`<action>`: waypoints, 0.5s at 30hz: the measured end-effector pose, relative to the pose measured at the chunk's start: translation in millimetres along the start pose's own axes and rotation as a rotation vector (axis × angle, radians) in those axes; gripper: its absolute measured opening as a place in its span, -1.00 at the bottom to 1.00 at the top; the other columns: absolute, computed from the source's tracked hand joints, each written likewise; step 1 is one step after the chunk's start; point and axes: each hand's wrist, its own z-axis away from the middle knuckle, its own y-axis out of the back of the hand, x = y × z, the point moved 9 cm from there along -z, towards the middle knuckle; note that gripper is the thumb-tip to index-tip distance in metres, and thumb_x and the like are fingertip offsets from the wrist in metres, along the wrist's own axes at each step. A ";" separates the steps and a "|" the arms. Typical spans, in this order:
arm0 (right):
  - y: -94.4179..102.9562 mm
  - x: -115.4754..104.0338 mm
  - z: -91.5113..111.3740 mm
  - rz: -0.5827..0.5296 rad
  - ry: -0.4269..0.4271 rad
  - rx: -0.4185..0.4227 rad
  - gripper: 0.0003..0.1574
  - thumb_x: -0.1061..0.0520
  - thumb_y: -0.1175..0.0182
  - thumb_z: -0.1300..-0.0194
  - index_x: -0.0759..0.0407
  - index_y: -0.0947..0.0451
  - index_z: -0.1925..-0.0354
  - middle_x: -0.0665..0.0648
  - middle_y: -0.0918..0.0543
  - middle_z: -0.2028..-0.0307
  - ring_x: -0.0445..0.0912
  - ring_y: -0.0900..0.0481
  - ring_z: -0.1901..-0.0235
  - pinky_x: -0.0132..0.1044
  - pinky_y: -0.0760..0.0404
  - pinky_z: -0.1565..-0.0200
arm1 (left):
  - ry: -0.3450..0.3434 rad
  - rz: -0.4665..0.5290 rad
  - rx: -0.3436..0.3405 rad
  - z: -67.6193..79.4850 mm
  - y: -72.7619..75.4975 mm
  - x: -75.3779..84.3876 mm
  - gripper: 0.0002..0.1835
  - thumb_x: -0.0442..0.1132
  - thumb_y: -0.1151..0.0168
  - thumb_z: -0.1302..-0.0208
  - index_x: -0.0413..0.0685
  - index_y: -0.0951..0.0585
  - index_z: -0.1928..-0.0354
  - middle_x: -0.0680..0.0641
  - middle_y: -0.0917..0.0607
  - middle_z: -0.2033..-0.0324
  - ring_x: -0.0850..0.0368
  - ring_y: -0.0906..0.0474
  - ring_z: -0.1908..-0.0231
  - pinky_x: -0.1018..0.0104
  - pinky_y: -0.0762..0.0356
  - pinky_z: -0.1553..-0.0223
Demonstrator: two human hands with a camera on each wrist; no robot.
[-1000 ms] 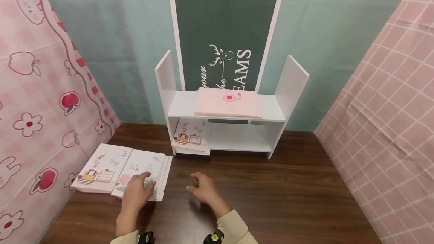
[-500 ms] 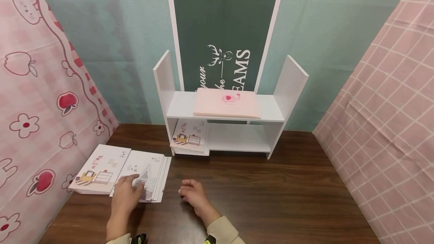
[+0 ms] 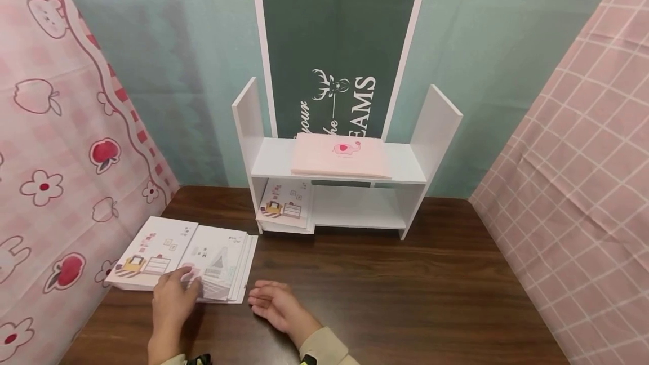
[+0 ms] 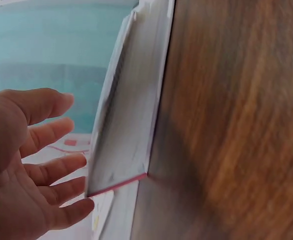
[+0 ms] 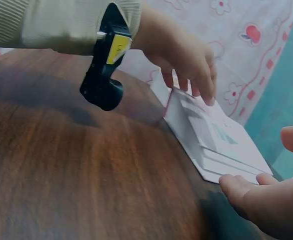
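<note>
A thick white book [image 3: 220, 255] with a house drawing on its cover lies on the brown table, its stacked layers shifted slightly to the right. My left hand [image 3: 172, 302] is at its near-left corner, fingers spread and bent a little; in the left wrist view the fingertips are beside the block of pages [image 4: 129, 95], and contact is hard to tell. Close to the book's right edge is my right hand [image 3: 279, 307], fingers relaxed and holding nothing. Left of this book, against it, lies another white book [image 3: 154, 252] with a yellow-and-pink room drawing.
A white two-level shelf [image 3: 362, 204] stands at the back. On its upper board lies a pink elephant booklet [image 3: 341, 155]; in its lower left compartment lies a white book [image 3: 285, 203]. Patterned cloths hang at the sides, a green-blue cloth [image 3: 481, 72] behind.
My left hand has drawn left and nearer across the book, off its cover's middle to its near-left corner. My right hand has come left towards the book's right edge.
</note>
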 end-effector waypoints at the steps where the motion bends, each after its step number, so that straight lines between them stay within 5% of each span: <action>1: -1.7 2.6 -0.6 -0.003 -0.006 -0.003 -0.63 0.39 -0.01 -0.16 0.43 -0.33 0.02 0.13 -0.59 0.35 0.09 -0.57 0.14 0.07 -0.39 -0.07 | 0.013 0.010 -0.006 0.1 0.1 -2.8 -0.54 -0.27 -0.20 -0.10 -0.44 -0.47 -0.01 -0.49 -0.42 0.07 -0.46 -0.27 -0.01 -0.25 -0.21 0.00; 5: -6.0 12.3 -3.8 -0.015 -0.026 -0.026 -0.56 0.38 0.02 -0.17 0.53 -0.26 -0.04 0.31 -0.60 0.22 0.19 -0.53 0.06 0.12 -0.31 -0.13 | 0.077 0.052 -0.033 -1.1 -2.0 -15.7 -0.45 -0.27 -0.17 -0.12 -0.48 -0.35 -0.11 -0.49 -0.37 0.05 -0.45 -0.25 -0.03 -0.24 -0.21 -0.02; 9: -7.6 17.3 -6.5 -0.052 -0.038 -0.049 -0.42 0.37 0.05 -0.20 0.65 -0.10 -0.14 0.60 -0.40 -0.03 0.36 -0.33 -0.12 0.20 -0.16 -0.20 | 0.131 0.081 -0.056 -2.3 -4.7 -27.1 -0.42 -0.29 -0.15 -0.13 -0.50 -0.29 -0.15 -0.53 -0.37 0.01 -0.47 -0.24 -0.04 -0.24 -0.20 -0.04; 15: -10.6 16.7 -10.3 -0.123 -0.022 -0.033 -0.47 0.45 0.07 -0.17 0.65 -0.11 -0.11 0.48 -0.47 0.11 0.25 -0.42 -0.03 0.12 -0.22 -0.20 | 0.206 0.109 -0.113 -2.2 -9.7 -37.2 -0.40 -0.29 -0.08 -0.14 -0.53 -0.23 -0.18 -0.57 -0.32 -0.08 -0.53 -0.21 -0.06 -0.25 -0.18 -0.09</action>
